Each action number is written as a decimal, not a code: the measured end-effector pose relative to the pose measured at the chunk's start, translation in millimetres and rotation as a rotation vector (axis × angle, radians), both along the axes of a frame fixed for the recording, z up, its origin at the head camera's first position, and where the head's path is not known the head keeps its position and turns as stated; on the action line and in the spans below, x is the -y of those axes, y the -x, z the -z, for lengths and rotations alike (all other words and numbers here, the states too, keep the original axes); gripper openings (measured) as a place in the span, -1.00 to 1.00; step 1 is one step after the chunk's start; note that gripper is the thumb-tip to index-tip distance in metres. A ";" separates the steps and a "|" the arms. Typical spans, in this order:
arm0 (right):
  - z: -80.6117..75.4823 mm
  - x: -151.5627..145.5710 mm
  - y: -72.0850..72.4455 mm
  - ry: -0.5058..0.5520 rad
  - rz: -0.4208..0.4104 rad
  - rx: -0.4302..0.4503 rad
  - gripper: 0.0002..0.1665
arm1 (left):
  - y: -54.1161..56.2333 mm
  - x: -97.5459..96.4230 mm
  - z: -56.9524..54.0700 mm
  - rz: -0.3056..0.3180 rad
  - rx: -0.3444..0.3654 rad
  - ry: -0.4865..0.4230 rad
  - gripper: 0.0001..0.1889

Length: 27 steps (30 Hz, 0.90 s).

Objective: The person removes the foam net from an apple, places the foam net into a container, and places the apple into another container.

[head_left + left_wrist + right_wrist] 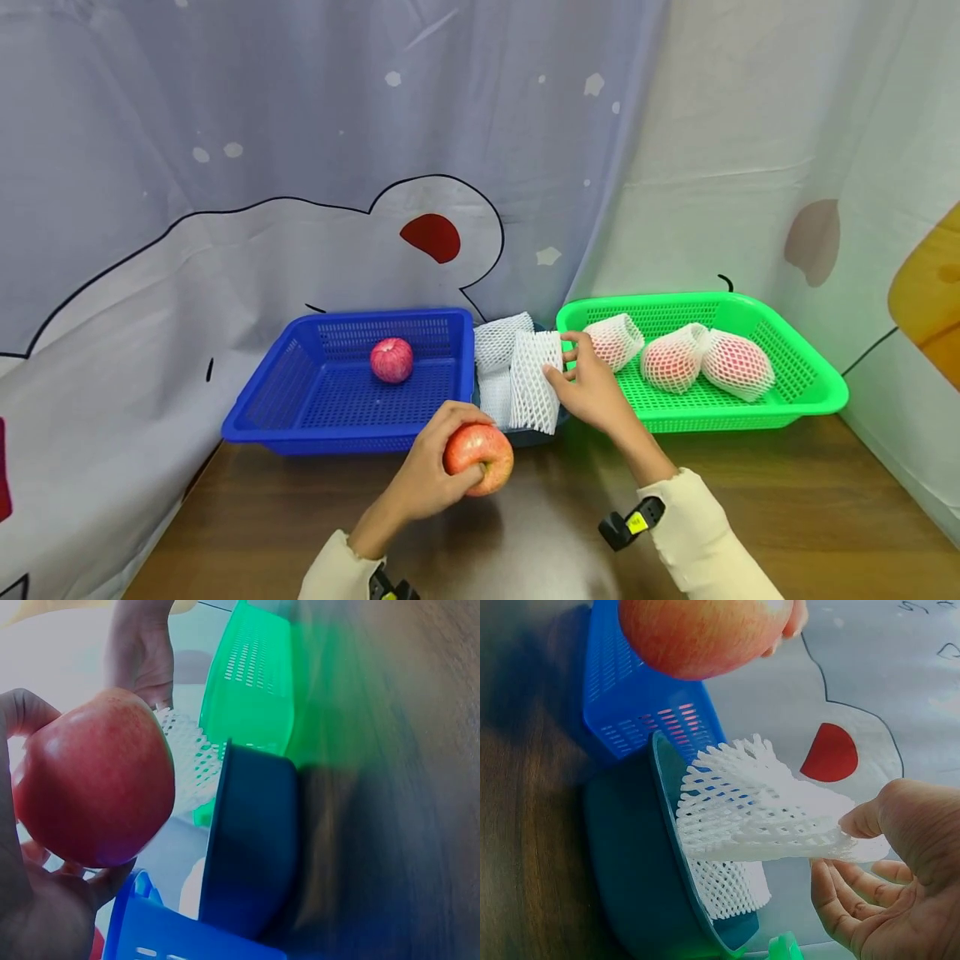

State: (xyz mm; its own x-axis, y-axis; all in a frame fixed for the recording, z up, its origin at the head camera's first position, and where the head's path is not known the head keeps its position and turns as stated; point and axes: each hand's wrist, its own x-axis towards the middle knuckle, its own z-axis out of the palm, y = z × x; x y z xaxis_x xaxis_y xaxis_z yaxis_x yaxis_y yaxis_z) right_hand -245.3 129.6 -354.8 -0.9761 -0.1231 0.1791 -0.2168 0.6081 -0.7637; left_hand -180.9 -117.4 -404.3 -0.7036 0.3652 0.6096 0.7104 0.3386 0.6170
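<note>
A red-yellow apple (478, 460) is gripped in my left hand (431, 471), in front of the blue basket. My right hand (592, 387) pinches a white foam net sleeve (536, 379) by its edge, thumb on one side and fingers on the other. In the right wrist view, that foam net (761, 814) flares wide at its far end, above a dark teal bin (626, 847). More foam nets (501, 343) lie in the bin. The apple (97, 780) and the foam net are apart from each other.
A blue basket (300, 437) on the left holds one red apple (392, 360). The green basket (806, 400) on the right holds several apples in foam nets (675, 358). A printed curtain (300, 125) hangs behind the brown wooden table (750, 500).
</note>
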 end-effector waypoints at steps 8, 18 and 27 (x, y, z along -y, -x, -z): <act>-3.9 3.8 9.2 -0.022 -0.011 0.054 -0.28 | 4.1 2.6 -2.0 -0.021 -0.012 -0.015 -0.51; -6.8 6.3 21.7 -0.067 -0.033 0.107 -0.32 | 8.9 6.1 -6.1 -0.036 -0.026 0.019 -0.52; -15.9 8.3 34.2 -0.141 -0.070 0.160 -0.32 | 9.3 9.9 -11.7 -0.047 -0.058 0.086 -0.51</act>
State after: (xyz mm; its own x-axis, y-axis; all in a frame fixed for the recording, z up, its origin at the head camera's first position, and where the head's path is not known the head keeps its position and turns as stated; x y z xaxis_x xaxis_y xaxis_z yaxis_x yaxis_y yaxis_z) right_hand -279.5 121.3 -338.9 -0.9788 -0.2046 -0.0013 -0.1452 0.6989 -0.7003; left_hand -190.3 -127.3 -392.7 -0.6856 0.3851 0.6178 0.7262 0.4221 0.5427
